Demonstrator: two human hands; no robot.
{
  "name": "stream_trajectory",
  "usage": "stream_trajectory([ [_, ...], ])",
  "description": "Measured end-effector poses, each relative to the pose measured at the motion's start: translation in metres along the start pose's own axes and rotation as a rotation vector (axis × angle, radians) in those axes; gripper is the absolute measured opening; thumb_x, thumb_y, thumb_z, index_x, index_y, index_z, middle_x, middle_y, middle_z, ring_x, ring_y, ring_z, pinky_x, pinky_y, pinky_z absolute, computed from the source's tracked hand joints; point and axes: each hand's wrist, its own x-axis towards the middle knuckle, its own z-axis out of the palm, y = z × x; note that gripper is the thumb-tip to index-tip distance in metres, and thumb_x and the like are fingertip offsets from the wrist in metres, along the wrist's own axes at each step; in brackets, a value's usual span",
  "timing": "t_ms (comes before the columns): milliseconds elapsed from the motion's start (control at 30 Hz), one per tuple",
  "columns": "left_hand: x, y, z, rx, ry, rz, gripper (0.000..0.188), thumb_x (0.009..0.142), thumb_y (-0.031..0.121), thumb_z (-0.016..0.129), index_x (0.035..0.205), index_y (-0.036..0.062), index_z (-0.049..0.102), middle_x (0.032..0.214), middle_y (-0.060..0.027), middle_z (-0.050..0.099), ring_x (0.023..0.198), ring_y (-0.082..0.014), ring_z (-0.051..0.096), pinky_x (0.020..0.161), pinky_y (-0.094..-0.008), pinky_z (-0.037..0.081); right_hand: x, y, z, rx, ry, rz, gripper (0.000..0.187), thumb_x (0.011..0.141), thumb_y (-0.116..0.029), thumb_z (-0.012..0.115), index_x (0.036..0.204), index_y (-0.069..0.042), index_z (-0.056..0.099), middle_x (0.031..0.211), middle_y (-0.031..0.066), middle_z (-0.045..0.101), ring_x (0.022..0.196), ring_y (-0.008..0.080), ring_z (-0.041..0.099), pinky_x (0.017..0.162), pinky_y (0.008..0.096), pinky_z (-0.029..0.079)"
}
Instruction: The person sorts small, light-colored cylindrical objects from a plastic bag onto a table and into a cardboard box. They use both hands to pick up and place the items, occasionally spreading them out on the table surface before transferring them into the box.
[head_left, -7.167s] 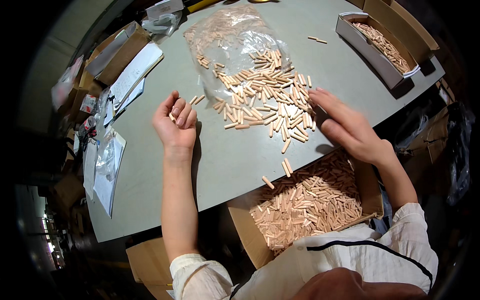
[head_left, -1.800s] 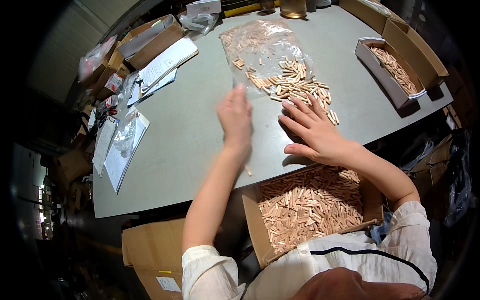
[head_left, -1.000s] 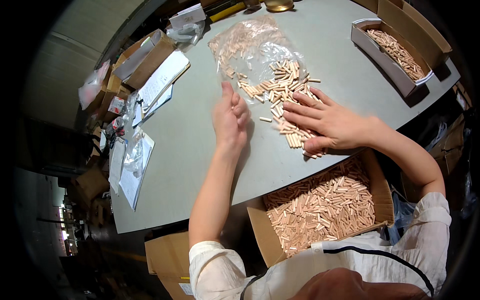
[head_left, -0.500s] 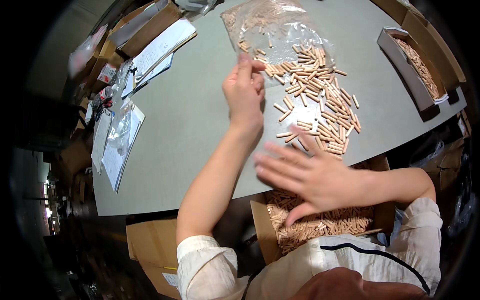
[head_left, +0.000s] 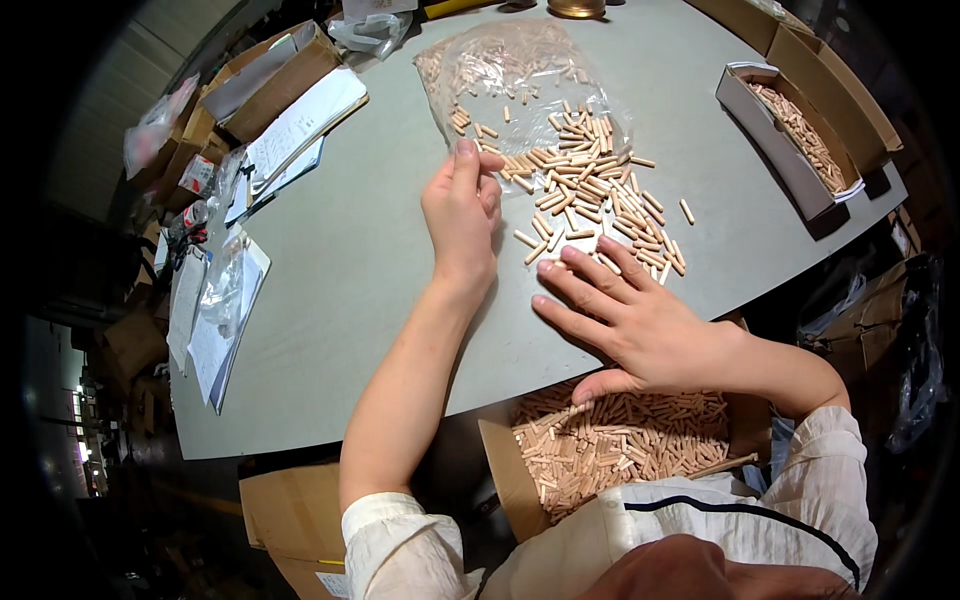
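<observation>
A spread of short wooden dowels [head_left: 590, 185] lies on the grey table in front of me, spilling from the mouth of a clear plastic bag [head_left: 520, 60] with more dowels inside. My left hand [head_left: 463, 212] is closed beside the left edge of the pile, thumb pressed against the curled fingers. What it pinches, if anything, is hidden. Palm down and fingers spread, my right hand [head_left: 630, 325] rests over the near end of the pile, its fingertips touching or covering some dowels. Below the table's front edge, an open cardboard box [head_left: 508, 470] is filled with many more dowels.
A long narrow box [head_left: 765, 140] of dowels stands at the table's right edge beside another cardboard box [head_left: 840, 90]. Papers and clipboards [head_left: 300, 125] lie along the left side, near a brown carton [head_left: 270, 85]. A brass-coloured round object [head_left: 576, 8] sits at the far edge.
My right hand, blurred before, has moved forward onto the near end of the dowel pile. My left hand keeps its closed pose beside the bag. The whole view has shifted slightly.
</observation>
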Motion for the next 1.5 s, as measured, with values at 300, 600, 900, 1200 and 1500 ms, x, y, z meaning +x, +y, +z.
stream_trajectory([
  [300, 0.003, 0.004, -0.002, -0.021, 0.028, -0.006, 0.035, 0.111, 0.036, 0.052, 0.100, 0.0035, 0.061, 0.062, 0.0070, 0.038, 0.050, -0.0033, 0.029, 0.045, -0.0206, 0.025, 0.045, 0.079, 0.002, -0.050, 0.130, 0.262, 0.099, 0.101, -0.072, 0.039, 0.155, 0.010, 0.032, 0.162, 0.0337, 0.032, 0.156, 0.0432, 0.024, 0.128, 0.0561, 0.012],
  [600, -0.006, -0.003, 0.003, -0.054, -0.008, -0.037, 0.033, 0.111, 0.033, 0.050, 0.099, 0.0051, 0.061, 0.061, 0.0067, 0.040, 0.050, -0.0029, 0.030, 0.045, -0.0203, 0.026, 0.034, 0.029, -0.004, -0.063, -0.044, 0.144, 0.102, 0.096, -0.078, 0.040, 0.161, 0.000, 0.030, 0.166, 0.0295, 0.028, 0.156, 0.0466, 0.020, 0.128, 0.0559, 0.013],
  [900, -0.023, -0.006, 0.015, -0.066, -0.088, -0.028, 0.031, 0.112, 0.033, 0.049, 0.098, 0.0074, 0.060, 0.060, 0.0066, 0.041, 0.050, -0.0022, 0.030, 0.045, -0.0202, 0.024, -0.004, 0.012, -0.003, -0.073, -0.006, 0.242, 0.097, 0.094, -0.078, 0.042, 0.161, -0.008, 0.034, 0.166, 0.0245, 0.030, 0.155, 0.0475, 0.023, 0.125, 0.0627, 0.011],
  [1200, -0.017, -0.003, 0.011, -0.077, -0.026, -0.018, 0.032, 0.112, 0.033, 0.048, 0.104, 0.0050, 0.059, 0.064, 0.0058, 0.040, 0.051, -0.0028, 0.030, 0.045, -0.0204, 0.025, 0.012, -0.028, -0.003, 0.022, 0.093, 0.007, 0.095, 0.083, -0.066, 0.062, 0.152, -0.003, 0.044, 0.162, 0.0226, 0.037, 0.154, 0.0424, 0.027, 0.126, 0.0641, 0.013],
  [1500, 0.012, 0.017, -0.017, -0.156, 0.104, 0.115, 0.032, 0.111, 0.033, 0.051, 0.103, 0.0024, 0.059, 0.063, 0.0063, 0.037, 0.050, -0.0048, 0.028, 0.047, -0.0245, 0.023, 0.010, -0.055, 0.017, 0.140, 0.059, -0.145, 0.103, 0.083, -0.070, 0.059, 0.153, 0.004, 0.042, 0.161, 0.0194, 0.042, 0.153, 0.0326, 0.033, 0.128, 0.0590, 0.015],
])
